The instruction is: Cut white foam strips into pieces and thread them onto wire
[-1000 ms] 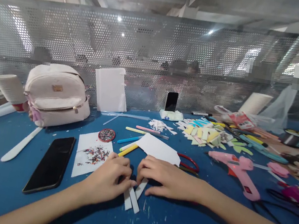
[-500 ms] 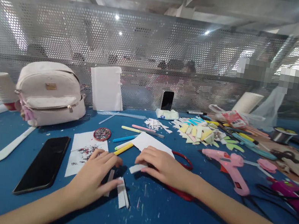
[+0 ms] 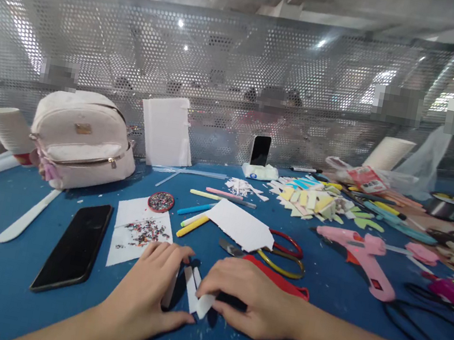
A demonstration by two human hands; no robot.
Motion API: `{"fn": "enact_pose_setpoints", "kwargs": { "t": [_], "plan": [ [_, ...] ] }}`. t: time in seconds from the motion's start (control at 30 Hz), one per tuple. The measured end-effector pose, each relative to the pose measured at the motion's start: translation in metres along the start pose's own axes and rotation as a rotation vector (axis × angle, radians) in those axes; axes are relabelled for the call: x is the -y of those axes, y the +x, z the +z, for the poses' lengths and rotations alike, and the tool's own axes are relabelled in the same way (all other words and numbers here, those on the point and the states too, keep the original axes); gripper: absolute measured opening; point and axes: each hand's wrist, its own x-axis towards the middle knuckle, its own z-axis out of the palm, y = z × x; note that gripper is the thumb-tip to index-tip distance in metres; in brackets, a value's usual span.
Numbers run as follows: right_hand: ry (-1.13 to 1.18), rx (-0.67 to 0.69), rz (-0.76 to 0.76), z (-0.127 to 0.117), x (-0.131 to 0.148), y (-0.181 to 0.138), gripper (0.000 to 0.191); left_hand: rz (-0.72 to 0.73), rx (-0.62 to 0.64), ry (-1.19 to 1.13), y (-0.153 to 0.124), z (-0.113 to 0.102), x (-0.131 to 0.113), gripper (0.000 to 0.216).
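Note:
My right hand [image 3: 246,296] pinches a small white paper piece [image 3: 205,306] between thumb and fingers, low over the table. Just left of it lie narrow white paper strips [image 3: 190,289], which the held piece partly overlaps. My left hand [image 3: 156,283] rests with thumb and fingers apart around the strips. Its thumb tip reaches their near end, and another pale strip [image 3: 170,292] shows beside its palm. Beyond my right hand lie a white card [image 3: 239,225], scissors with red and yellow handles [image 3: 287,265] and a red flat object [image 3: 278,279], partly hidden.
A black phone [image 3: 73,248] and a paper sheet with dark glitter bits [image 3: 121,233] lie left. Markers [image 3: 193,226] lie ahead. A pink glue gun [image 3: 356,245] with its cable is at right. Behind stand a white backpack [image 3: 83,139] and cut paper pieces [image 3: 313,200].
My right hand has come nearer and slightly left with the white piece, uncovering the scissors and card. My left hand has shifted slightly nearer and right beside the strips.

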Motion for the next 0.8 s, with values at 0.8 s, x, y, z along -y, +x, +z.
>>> {"fn": "enact_pose_setpoints", "kwargs": {
  "t": [0.8],
  "plan": [
    [-0.031,-0.102,0.153,0.0024,0.0057,-0.0044,0.019,0.016,-0.034,0.035,-0.0013,-0.0028,-0.0035,0.083]
  ]
}}
